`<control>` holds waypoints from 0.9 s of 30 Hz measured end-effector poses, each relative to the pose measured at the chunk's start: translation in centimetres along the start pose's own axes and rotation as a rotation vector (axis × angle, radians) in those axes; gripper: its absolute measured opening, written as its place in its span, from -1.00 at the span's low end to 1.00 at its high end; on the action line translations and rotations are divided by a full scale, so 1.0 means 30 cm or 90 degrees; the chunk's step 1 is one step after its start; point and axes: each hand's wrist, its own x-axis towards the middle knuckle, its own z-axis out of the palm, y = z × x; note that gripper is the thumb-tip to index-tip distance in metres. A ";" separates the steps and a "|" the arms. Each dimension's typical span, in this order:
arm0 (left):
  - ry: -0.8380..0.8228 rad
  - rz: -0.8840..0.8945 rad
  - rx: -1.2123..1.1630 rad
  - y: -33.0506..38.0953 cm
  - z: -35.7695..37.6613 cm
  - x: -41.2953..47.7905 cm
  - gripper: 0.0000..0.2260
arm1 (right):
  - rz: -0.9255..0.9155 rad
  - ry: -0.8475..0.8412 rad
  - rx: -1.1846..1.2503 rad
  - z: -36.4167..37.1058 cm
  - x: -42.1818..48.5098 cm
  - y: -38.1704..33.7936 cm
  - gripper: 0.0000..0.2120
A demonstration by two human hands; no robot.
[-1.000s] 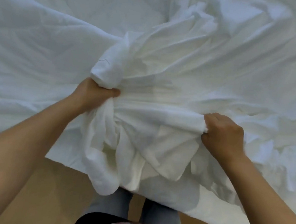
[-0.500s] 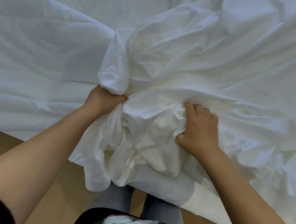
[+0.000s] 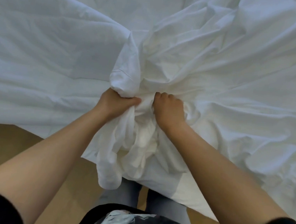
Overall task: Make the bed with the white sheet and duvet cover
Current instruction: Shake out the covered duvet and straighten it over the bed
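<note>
White bedding fills the upper view. A smoother quilted layer, the duvet [image 3: 46, 51], lies on the left. The crumpled white duvet cover [image 3: 220, 68] spreads over the right and bunches in the middle. My left hand [image 3: 116, 102] grips a rolled bunch of the cover that sticks up above the fist. My right hand [image 3: 167, 110] sits just to its right, fingers curled into the same gathered cloth. A loose gathered tail of the cover [image 3: 113, 166] hangs off the bed edge between my forearms.
A tan wooden floor [image 3: 14, 144] shows at the lower left below the bed edge. My legs in grey trousers [image 3: 163, 207] stand close against the hanging bedding at the bottom centre.
My right hand has moved left from the cover's right part until it is close beside my left hand, gathering more cloth into the bunch. My left hand kept its grip.
</note>
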 end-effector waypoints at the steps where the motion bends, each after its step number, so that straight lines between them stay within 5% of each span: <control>1: 0.016 0.002 0.014 0.000 -0.014 -0.004 -0.48 | -0.028 0.040 0.029 -0.005 0.001 0.024 -0.87; 7: 0.079 0.020 -0.012 0.065 -0.196 -0.059 -0.18 | -0.101 0.340 0.147 -0.095 -0.139 0.117 -0.81; 10: 0.111 0.028 -0.005 0.077 -0.289 -0.086 -0.25 | -0.110 0.402 0.155 -0.163 -0.184 0.181 -0.88; 14: 0.205 -0.036 -0.083 -0.032 -0.475 -0.080 -0.38 | -0.074 0.388 0.134 -0.208 -0.247 0.292 -0.65; 17: 0.247 -0.057 -0.122 -0.124 -0.568 -0.002 -0.48 | -0.013 0.350 0.144 -0.190 -0.248 0.291 -0.78; 27: 0.011 -0.045 -0.103 -0.236 -0.508 0.209 -0.31 | 0.197 0.231 0.084 -0.083 -0.144 0.094 -0.93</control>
